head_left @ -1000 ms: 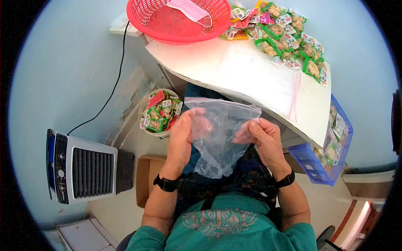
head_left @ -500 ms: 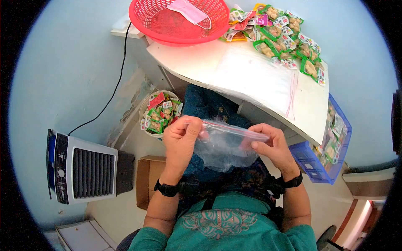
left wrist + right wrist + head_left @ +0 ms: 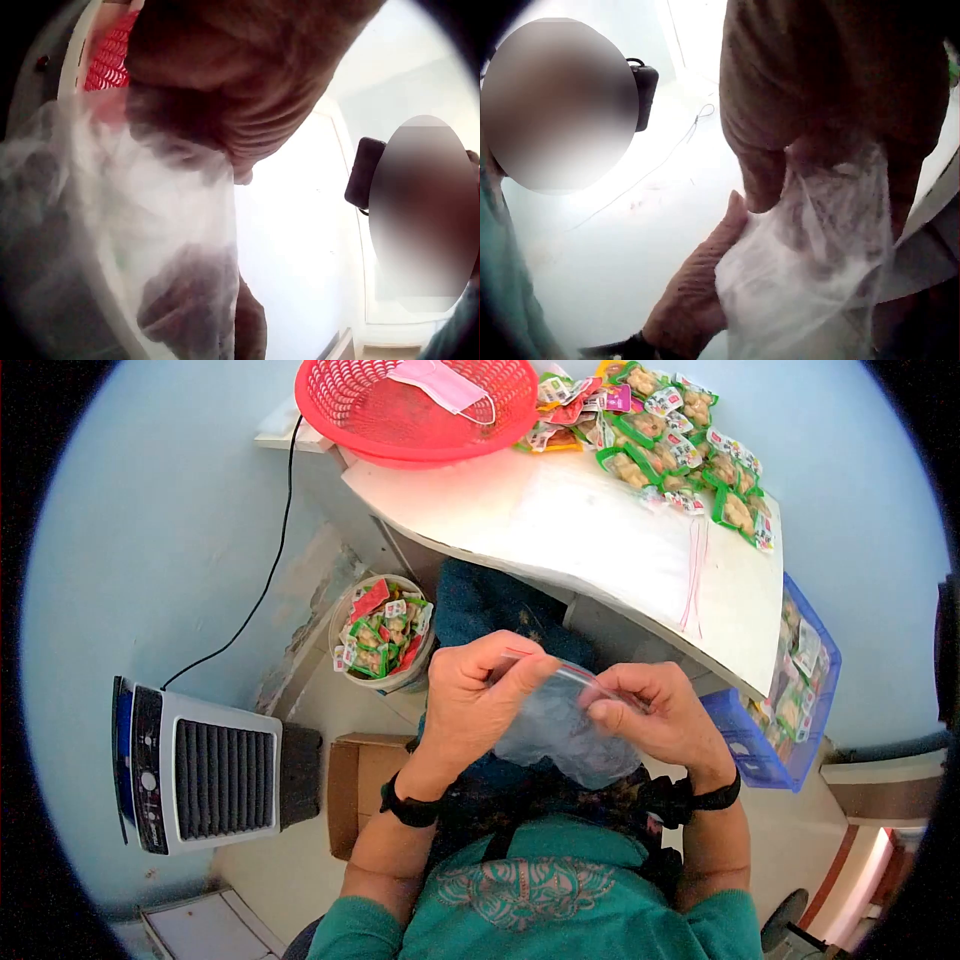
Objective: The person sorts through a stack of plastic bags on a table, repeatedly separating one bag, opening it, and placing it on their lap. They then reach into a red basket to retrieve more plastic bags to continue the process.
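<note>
A clear zip-lock plastic bag (image 3: 565, 735) with a red line along its top edge hangs between both hands, above the person's lap. My left hand (image 3: 475, 695) pinches the top edge between thumb and fingers, near its left end. At the other end, my right hand (image 3: 662, 712) pinches the same edge, thumb towards the left hand. That edge slopes down to the right. In the right wrist view the bag (image 3: 802, 277) looks crumpled and see-through below the fingers. Through the film in the left wrist view, the right hand (image 3: 191, 304) shows dimly.
On the white table (image 3: 440, 500) lie a stack of clear bags (image 3: 610, 550) and a heap of snack packets (image 3: 680, 450), beside a red basket (image 3: 400, 420) with a pink mask. A bucket (image 3: 385, 630) and blue crate (image 3: 805, 700) hold packets. An air cooler (image 3: 215, 765) stands left.
Both hands have shifted from the bag's sides to its top edge. The left hand has moved right, closer to the right hand, and the bag has dropped and tilted down to the right.
</note>
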Demonstrator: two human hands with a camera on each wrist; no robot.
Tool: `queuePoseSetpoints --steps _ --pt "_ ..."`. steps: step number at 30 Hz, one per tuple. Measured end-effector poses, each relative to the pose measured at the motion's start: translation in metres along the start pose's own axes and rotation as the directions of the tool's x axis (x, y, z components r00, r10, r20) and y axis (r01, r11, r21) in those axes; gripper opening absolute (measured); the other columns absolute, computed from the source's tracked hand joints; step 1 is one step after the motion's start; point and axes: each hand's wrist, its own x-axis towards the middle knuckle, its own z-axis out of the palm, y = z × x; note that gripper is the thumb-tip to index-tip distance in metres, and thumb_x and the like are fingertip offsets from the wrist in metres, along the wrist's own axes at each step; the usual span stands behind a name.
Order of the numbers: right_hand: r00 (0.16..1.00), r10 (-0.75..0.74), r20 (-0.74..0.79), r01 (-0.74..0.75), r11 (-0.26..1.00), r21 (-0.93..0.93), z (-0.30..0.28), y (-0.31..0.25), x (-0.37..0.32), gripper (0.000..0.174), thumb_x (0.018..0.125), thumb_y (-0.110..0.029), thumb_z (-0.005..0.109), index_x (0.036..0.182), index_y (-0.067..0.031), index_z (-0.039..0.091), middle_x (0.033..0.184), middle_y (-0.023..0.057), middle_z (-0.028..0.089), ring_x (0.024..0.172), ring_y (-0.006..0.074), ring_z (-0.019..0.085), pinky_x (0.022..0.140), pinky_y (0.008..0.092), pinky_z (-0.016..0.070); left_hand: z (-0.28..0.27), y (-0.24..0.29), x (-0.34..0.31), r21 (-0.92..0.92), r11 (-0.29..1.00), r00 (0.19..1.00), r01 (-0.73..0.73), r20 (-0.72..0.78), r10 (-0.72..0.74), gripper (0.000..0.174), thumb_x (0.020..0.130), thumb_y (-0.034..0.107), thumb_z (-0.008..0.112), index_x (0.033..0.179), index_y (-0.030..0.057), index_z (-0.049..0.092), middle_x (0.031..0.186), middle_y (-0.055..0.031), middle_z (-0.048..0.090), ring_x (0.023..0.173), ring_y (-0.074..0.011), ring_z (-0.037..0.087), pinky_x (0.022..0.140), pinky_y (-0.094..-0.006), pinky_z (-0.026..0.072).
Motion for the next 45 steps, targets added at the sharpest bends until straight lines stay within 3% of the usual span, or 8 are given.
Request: queuePoseSetpoints --steps 2,7,16,25,29,32,39,45 --pt "0.999 0.033 -0.03 -0.035 0.998 -0.056 -0.004 -0.009 0.0 0.016 0.094 -0.016 0.063 0.093 -0.0008 0.066 0.072 -0.0007 0.06 0.065 0.0065 0.055 0.06 0.022 0.0452 0.001 -0.002 0.003 -0.044 0.999 1.0 -0.022 0.008 0.022 0.024 0.089 0.021 0.072 0.102 0.0017 0.067 0.08 0.0017 0.063 0.069 -0.0046 0.054 0.062 -0.0208 0.0444" --pt "0.95 -0.031 -0.311 0.09 0.98 0.179 -0.018 -0.001 -0.006 0.024 0.099 -0.018 0.054 0.089 0.0006 0.063 0.069 0.0039 0.062 0.06 0.0111 0.06 0.056 0.0254 0.0489 -0.002 -0.03 0.005 -0.058 0.992 0.992 -0.109 -0.073 0.104 0.042 0.087 0.024 0.073 0.121 0.0029 0.059 0.099 -0.0037 0.066 0.085 -0.0109 0.061 0.08 -0.0266 0.0493" --pt "0.897 -0.037 -0.441 0.217 0.905 0.365 -0.026 0.007 -0.007 0.026 0.1 -0.023 0.053 0.088 -0.0008 0.062 0.069 0.0054 0.063 0.057 0.0133 0.061 0.053 0.0267 0.0513 -0.003 -0.072 -0.014 -0.133 0.968 0.975 0.214 -0.034 -0.221 0.022 0.09 0.014 0.068 0.108 0.0013 0.064 0.091 -0.0034 0.068 0.083 -0.0097 0.062 0.077 -0.0253 0.0499" --pt "0.86 0.059 -0.507 0.153 0.918 0.367 -0.043 0.013 -0.019 0.025 0.1 -0.022 0.054 0.087 -0.0025 0.062 0.066 0.0028 0.061 0.054 0.0118 0.058 0.051 0.0255 0.0498 -0.034 -0.054 -0.001 -0.616 0.781 0.97 0.099 -0.114 -0.213 0.014 0.097 0.014 0.055 0.09 0.0035 0.061 0.092 -0.0081 0.069 0.087 -0.0172 0.066 0.082 -0.0315 0.0524" --pt "0.863 0.067 -0.501 0.157 0.907 0.392 -0.037 0.014 -0.016 0.025 0.1 -0.023 0.053 0.088 -0.0025 0.062 0.065 0.0023 0.06 0.053 0.0114 0.058 0.05 0.0251 0.0497 -0.023 -0.057 -0.005 -0.745 0.66 0.983 0.095 -0.034 -0.179 0.02 0.099 0.022 0.052 0.112 0.0057 0.056 0.104 -0.0097 0.065 0.099 -0.0202 0.064 0.086 -0.0362 0.0519" --pt "0.84 0.064 -0.54 0.191 0.895 0.403 -0.035 0.014 -0.013 0.026 0.101 -0.024 0.053 0.089 -0.0024 0.062 0.065 0.0022 0.059 0.052 0.0114 0.057 0.05 0.0253 0.0499 -0.008 -0.072 -0.014 -0.755 0.612 0.943 0.235 0.024 -0.333 0.03 0.1 0.029 0.052 0.121 0.0078 0.052 0.108 -0.0101 0.063 0.102 -0.0198 0.062 0.087 -0.0372 0.0512" --pt "0.785 0.034 -0.618 0.263 0.886 0.382 -0.032 0.021 -0.007 0.027 0.101 -0.025 0.053 0.089 -0.0024 0.062 0.064 0.0015 0.058 0.052 0.0107 0.056 0.049 0.0251 0.0491 0.011 -0.08 -0.027 -0.541 0.72 0.888 0.435 0.127 -0.442 0.024 0.095 0.023 0.063 0.112 0.006 0.057 0.097 -0.0043 0.063 0.087 -0.0164 0.063 0.078 -0.035 0.0554" --pt "0.706 -0.038 -0.707 0.228 0.958 0.176 -0.039 0.022 -0.012 0.026 0.1 -0.024 0.055 0.091 -0.0013 0.063 0.063 0.0018 0.058 0.054 0.01 0.056 0.05 0.0237 0.047 -0.006 -0.083 -0.025 -0.616 0.719 0.933 0.322 0.075 -0.353 0.01 0.094 0.012 0.063 0.1 0.0047 0.06 0.08 -0.0018 0.064 0.069 -0.0121 0.063 0.065 -0.0282 0.0537"
